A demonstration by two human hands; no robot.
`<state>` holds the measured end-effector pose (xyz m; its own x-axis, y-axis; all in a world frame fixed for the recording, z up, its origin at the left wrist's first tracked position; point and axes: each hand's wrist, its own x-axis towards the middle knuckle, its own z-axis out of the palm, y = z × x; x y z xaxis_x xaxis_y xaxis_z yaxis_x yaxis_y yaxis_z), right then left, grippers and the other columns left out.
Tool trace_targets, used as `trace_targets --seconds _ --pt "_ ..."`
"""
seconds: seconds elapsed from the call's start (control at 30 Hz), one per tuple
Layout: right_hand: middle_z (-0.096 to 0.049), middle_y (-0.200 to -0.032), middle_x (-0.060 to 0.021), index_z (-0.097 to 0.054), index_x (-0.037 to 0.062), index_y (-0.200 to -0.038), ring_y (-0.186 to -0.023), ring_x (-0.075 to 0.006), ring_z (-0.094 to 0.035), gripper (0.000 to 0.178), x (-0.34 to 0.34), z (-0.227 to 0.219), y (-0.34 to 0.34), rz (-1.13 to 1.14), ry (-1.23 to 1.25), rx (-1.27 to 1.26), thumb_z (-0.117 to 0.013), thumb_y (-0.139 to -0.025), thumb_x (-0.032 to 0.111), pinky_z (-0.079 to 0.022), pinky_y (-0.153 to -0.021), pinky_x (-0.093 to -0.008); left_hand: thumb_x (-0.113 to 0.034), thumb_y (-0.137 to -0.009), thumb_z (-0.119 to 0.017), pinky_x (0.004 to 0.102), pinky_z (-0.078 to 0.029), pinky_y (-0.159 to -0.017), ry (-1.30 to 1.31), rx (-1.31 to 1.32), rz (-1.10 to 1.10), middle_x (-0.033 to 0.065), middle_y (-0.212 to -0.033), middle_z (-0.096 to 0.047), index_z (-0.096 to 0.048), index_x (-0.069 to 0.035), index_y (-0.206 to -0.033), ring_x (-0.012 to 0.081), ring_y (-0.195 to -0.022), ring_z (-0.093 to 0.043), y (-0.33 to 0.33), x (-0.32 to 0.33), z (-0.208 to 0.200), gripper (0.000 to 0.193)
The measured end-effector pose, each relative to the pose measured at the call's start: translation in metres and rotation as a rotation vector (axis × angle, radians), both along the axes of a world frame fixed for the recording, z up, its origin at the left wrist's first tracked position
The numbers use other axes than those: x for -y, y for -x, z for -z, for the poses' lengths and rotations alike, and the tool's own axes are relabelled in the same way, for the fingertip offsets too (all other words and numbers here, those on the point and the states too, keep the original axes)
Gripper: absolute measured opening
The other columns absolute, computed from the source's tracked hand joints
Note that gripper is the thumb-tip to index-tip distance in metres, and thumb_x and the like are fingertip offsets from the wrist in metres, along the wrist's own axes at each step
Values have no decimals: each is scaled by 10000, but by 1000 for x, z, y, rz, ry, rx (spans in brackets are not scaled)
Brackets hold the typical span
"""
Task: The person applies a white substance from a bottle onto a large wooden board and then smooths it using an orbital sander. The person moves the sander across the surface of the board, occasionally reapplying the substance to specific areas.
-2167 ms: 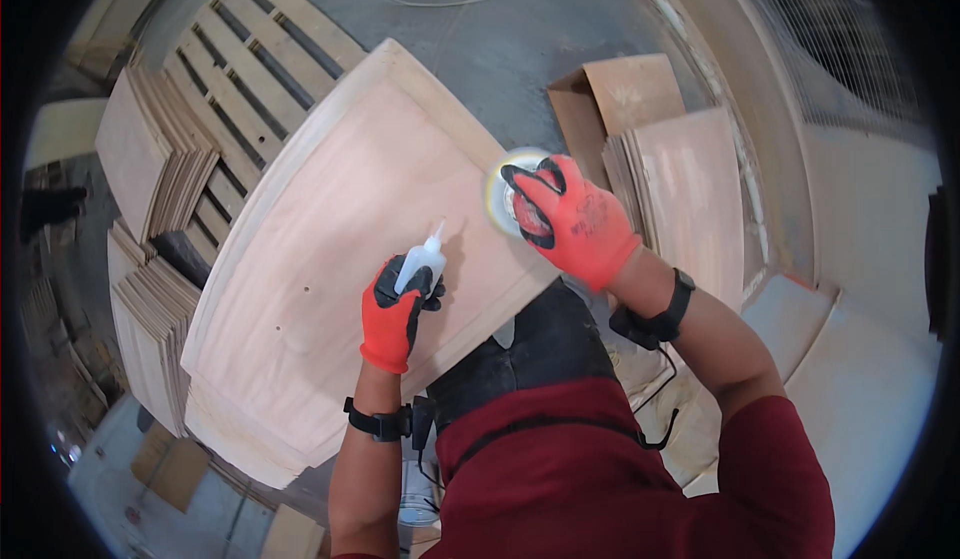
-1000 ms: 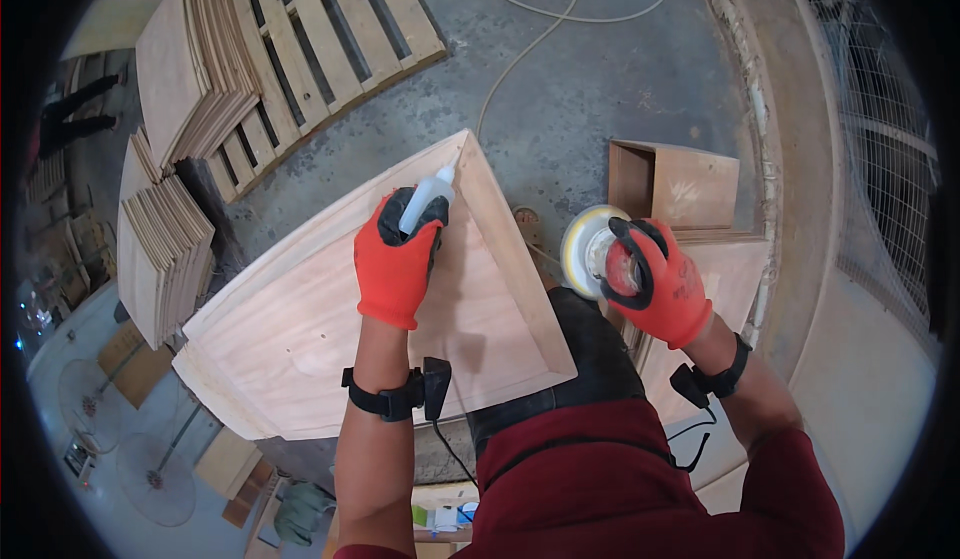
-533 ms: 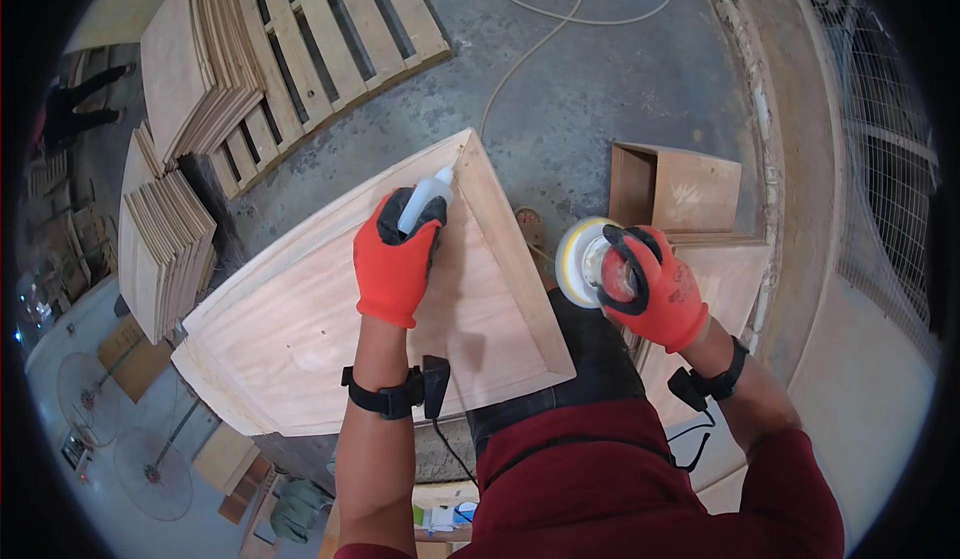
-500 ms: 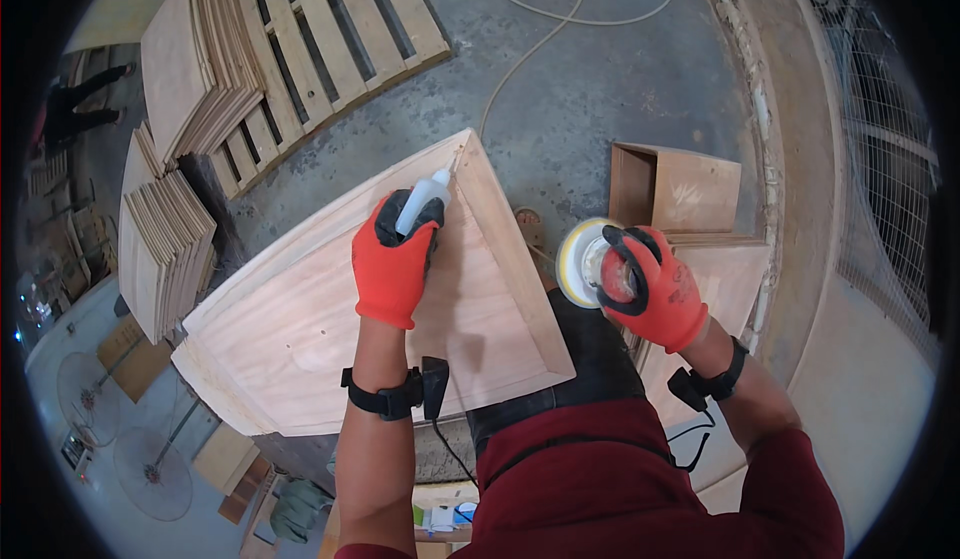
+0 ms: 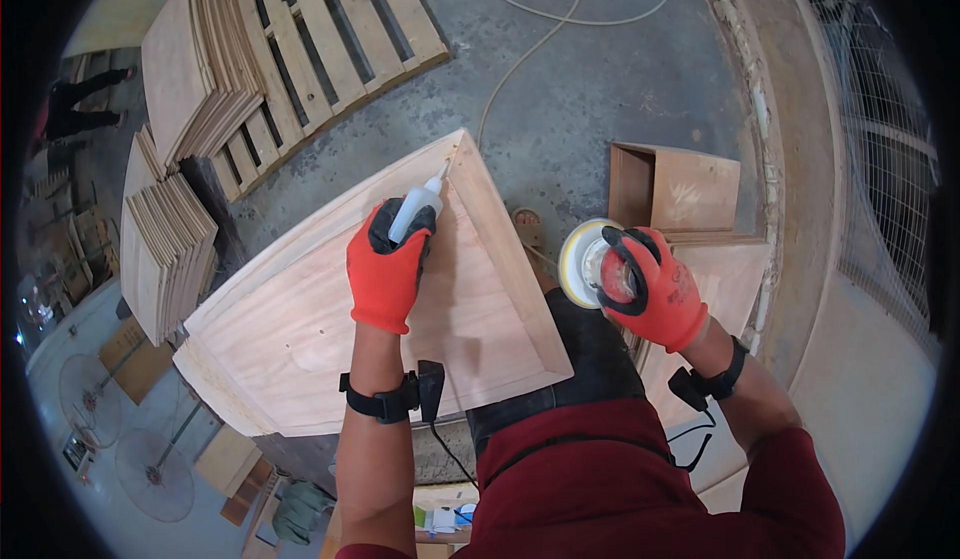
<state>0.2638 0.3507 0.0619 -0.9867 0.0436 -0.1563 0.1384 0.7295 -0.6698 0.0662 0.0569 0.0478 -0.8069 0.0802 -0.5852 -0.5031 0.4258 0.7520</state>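
Note:
My left hand (image 5: 388, 269), in a red and black work glove, is wrapped round a small white squeeze bottle (image 5: 416, 211). The bottle's thin nozzle points at the far corner of a framed wooden panel (image 5: 330, 329), close to the corner joint; whether it touches cannot be made out. Off the panel's right side, my right hand (image 5: 655, 284), gloved the same way, grips a round sander (image 5: 585, 264) with a white and yellow pad. The pad is turned to the left, held clear of the wood. Black straps with small devices sit on both wrists.
Stacked wooden panels (image 5: 185, 239) and a slatted pallet (image 5: 340, 34) stand at the far left. On the right are an open wooden box (image 5: 690, 189) and another pale board (image 5: 725, 294). A hose (image 5: 510, 69) snakes over the floor. Wire-guarded fans (image 5: 155, 474) stand at the lower left.
My left hand and the bottle have shifted slightly left and toward me, and the panel has moved a little left. The right hand with the sander stays nearly still.

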Motion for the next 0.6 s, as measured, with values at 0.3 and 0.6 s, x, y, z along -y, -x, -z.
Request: trace_targets --seconds 0.3,0.6 --pt "-546 -1318 -223 -505 98 -1410 -1045 -438 -666 858 3 -1 -1 0 14 16 -911 -658 184 -576 -823 -477 -78 -910 -725 234 -471 -606 58 -220 159 24 -885 -683 -687 8 -1180 80 -692 -599 -6 6 19 287" --pt "-548 -1311 -204 -563 133 -1375 -1025 -401 -676 725 32 -24 83 -80 -46 -111 -868 -720 201 -586 -802 -461 -201 -993 -678 262 -470 -562 -339 -16 -249 97 -904 -690 -603 -7 -1284 162 -682 -628 -15 23 5 357"
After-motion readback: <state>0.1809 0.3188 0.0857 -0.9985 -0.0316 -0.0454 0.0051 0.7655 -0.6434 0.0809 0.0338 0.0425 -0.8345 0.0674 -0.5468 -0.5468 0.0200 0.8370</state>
